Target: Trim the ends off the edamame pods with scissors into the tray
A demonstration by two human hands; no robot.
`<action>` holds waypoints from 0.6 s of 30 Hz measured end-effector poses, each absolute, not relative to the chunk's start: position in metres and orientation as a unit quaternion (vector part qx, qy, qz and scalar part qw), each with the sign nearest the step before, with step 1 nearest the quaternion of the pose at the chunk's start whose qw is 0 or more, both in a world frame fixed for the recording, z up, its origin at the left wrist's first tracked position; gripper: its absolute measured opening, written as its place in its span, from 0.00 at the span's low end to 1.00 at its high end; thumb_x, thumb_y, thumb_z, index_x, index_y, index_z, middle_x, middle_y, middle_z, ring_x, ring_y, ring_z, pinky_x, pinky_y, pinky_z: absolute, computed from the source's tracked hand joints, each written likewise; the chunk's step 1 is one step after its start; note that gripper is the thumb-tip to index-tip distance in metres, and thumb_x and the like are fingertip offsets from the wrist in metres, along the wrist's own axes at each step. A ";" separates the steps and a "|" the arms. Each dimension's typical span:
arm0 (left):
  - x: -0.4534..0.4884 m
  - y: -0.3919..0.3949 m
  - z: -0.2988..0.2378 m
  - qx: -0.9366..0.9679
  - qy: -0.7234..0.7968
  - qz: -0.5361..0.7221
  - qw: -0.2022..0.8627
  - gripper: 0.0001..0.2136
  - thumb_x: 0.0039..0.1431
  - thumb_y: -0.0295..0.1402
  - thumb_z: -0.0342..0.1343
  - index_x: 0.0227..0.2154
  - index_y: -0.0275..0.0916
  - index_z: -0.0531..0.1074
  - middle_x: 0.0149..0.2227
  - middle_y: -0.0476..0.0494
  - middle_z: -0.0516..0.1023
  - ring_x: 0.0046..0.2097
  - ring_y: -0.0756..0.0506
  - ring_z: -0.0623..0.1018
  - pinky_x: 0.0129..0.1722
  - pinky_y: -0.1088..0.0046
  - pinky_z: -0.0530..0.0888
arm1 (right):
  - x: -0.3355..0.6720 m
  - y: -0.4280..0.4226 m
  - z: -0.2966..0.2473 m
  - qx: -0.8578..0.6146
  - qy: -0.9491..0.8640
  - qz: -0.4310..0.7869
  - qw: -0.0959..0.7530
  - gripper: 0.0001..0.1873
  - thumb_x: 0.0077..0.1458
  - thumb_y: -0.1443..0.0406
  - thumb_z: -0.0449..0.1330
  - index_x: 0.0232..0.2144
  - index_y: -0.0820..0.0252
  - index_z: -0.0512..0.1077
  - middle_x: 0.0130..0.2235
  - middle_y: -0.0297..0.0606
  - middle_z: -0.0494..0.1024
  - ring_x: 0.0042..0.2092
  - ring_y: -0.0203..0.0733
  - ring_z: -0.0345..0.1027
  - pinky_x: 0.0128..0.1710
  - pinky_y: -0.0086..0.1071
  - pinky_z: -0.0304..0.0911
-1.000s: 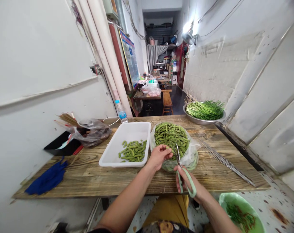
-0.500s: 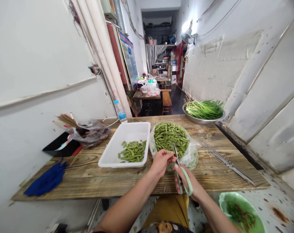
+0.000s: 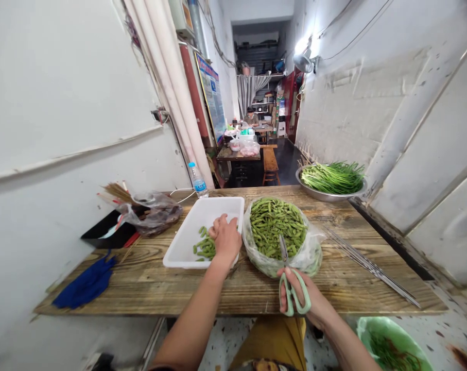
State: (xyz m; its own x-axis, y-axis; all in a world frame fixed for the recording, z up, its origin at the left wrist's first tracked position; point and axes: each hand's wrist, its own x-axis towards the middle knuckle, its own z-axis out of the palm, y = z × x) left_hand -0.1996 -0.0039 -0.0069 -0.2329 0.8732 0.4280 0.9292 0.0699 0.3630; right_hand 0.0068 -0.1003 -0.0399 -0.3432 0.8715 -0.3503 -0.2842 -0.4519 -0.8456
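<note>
Across the lower half of the frame runs our wooden table [image 3: 148, 288], with the white tray [image 3: 189, 219] left of centre and the clear plastic bag [image 3: 313, 247] just beside it, right of centre. Over the tray we hold our left hand [image 3: 226, 239] with its fingers loosely parted, and at lower centre our right hand [image 3: 313, 298] grips the green-handled scissors [image 3: 284, 251], blades together. Smallest, we see green pods [image 3: 275, 221] heaped in the bag and fewer lying in the tray

Premises are a narrow, eatery-style food-preparation room. Bagged pods [image 3: 275, 221] occupy the table [image 3: 148, 288], greens [image 3: 331, 178] its far right corner; bench [image 3: 270, 158] and second table [image 3: 225, 153] stand beyond; distant, poorly visible shelves [image 3: 261, 103] appear to hold cookware [image 3: 269, 96].
</note>
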 end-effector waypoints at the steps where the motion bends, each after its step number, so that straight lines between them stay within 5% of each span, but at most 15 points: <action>1: -0.195 0.004 -0.008 -0.649 -0.711 -0.265 0.057 0.14 0.53 0.24 0.51 0.39 0.42 0.76 0.52 0.37 0.68 0.53 0.36 0.63 0.50 0.55 0.57 | 0.008 -0.101 -0.040 -0.389 -0.334 0.759 0.402 0.27 0.48 0.43 0.59 0.38 0.59 0.64 0.23 0.32 0.72 0.24 0.37 0.70 0.24 0.30 0.67; 4: -0.172 0.028 -0.016 -0.745 -0.636 -0.197 0.030 0.12 0.59 0.26 0.47 0.32 0.39 0.76 0.41 0.39 0.73 0.48 0.40 0.66 0.48 0.57 0.57 | 0.010 -0.104 -0.037 -0.311 -0.295 0.809 0.402 0.25 0.49 0.45 0.59 0.37 0.59 0.66 0.27 0.34 0.74 0.32 0.40 0.73 0.35 0.36 0.69; 10: -0.149 0.059 -0.027 -0.755 -0.640 -0.128 0.058 0.15 0.58 0.19 0.42 0.28 0.30 0.75 0.36 0.34 0.72 0.47 0.38 0.65 0.46 0.58 0.57 | 0.021 -0.111 -0.033 -0.304 -0.301 0.812 0.397 0.22 0.51 0.52 0.62 0.43 0.57 0.64 0.28 0.36 0.76 0.33 0.44 0.74 0.37 0.41 0.68; 14: -0.148 0.065 -0.026 -0.736 -0.665 -0.114 0.053 0.15 0.58 0.20 0.42 0.31 0.31 0.75 0.37 0.33 0.72 0.47 0.36 0.65 0.46 0.56 0.58 | 0.025 -0.108 -0.039 -0.318 -0.332 0.782 0.421 0.26 0.47 0.58 0.67 0.46 0.58 0.62 0.30 0.35 0.75 0.35 0.43 0.74 0.38 0.38 0.68; 18: -0.148 0.062 -0.026 -0.740 -0.662 -0.107 0.051 0.15 0.59 0.22 0.41 0.33 0.34 0.74 0.40 0.34 0.72 0.49 0.37 0.65 0.47 0.56 0.58 | 0.022 -0.103 -0.044 -0.354 -0.388 0.738 0.424 0.27 0.46 0.58 0.67 0.46 0.59 0.62 0.26 0.30 0.73 0.27 0.35 0.69 0.27 0.27 0.64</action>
State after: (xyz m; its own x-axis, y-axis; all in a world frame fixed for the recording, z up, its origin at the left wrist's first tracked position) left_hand -0.1481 0.0616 -0.0256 0.0994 0.9691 0.2260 0.9909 -0.1172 0.0669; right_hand 0.0221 -0.1029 -0.0435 -0.3894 0.9005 -0.1936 -0.3518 -0.3396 -0.8723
